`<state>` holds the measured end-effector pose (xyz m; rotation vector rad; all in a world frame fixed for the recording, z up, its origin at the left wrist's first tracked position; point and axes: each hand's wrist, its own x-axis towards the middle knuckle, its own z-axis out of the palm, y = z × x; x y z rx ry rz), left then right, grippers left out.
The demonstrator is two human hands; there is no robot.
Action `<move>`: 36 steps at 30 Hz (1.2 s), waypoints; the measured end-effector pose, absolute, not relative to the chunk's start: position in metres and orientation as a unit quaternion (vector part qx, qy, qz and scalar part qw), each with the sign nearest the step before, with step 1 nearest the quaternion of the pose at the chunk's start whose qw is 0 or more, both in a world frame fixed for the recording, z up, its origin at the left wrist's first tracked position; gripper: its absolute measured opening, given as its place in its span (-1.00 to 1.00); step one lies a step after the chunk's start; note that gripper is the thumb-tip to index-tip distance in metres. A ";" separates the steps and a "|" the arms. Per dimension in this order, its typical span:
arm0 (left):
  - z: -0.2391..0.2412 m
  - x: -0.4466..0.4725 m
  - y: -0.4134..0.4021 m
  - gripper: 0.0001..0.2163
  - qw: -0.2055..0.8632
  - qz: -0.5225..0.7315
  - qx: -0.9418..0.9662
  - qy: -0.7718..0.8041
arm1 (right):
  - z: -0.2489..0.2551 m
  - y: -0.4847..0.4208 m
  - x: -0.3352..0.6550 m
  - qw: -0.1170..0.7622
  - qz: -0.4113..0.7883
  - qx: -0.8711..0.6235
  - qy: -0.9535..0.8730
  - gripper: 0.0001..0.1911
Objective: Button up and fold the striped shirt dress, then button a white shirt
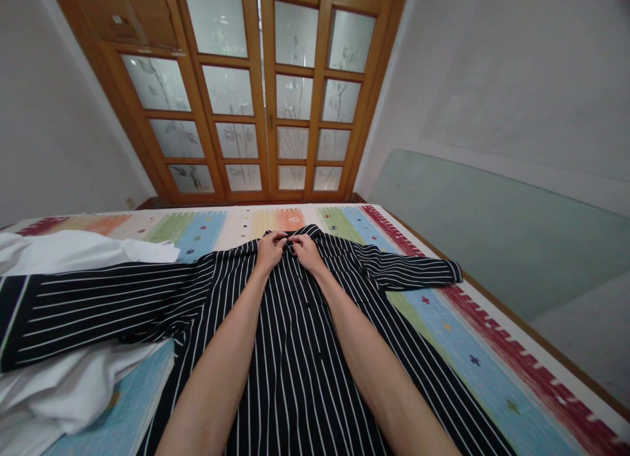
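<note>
A black shirt with white stripes (290,351) lies spread face up, its collar at the far end and both sleeves stretched out sideways. Dark buttons run down its front. At the collar, my left hand (272,251) pinches the fabric near the top of the button line. Right beside it, my right hand (305,251) also pinches the cloth there, with the fingertips of both hands almost meeting. Whether a button is between the fingers is too small to tell.
Under the shirt is a colourful patterned cover (438,325). White cloth (73,384) lies bunched at the left, partly beneath the sleeve. A pale green panel (492,233) stands along the right edge. Wooden doors with frosted panes (268,115) are at the back.
</note>
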<state>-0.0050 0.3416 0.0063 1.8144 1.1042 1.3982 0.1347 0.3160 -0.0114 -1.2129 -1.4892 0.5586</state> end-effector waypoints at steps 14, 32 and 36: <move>0.013 -0.003 0.334 -0.92 0.325 0.543 0.644 0.430 | -0.008 0.312 0.132 0.539 0.239 -0.511 -0.626 -0.69; 0.009 -0.004 0.335 -0.80 0.358 0.546 0.630 0.420 | 0.001 0.306 0.130 0.541 0.205 -0.533 -0.617 -0.80; 0.010 -0.005 0.334 -0.81 0.343 0.538 0.641 0.427 | 0.001 0.306 0.129 0.547 0.201 -0.537 -0.611 -0.80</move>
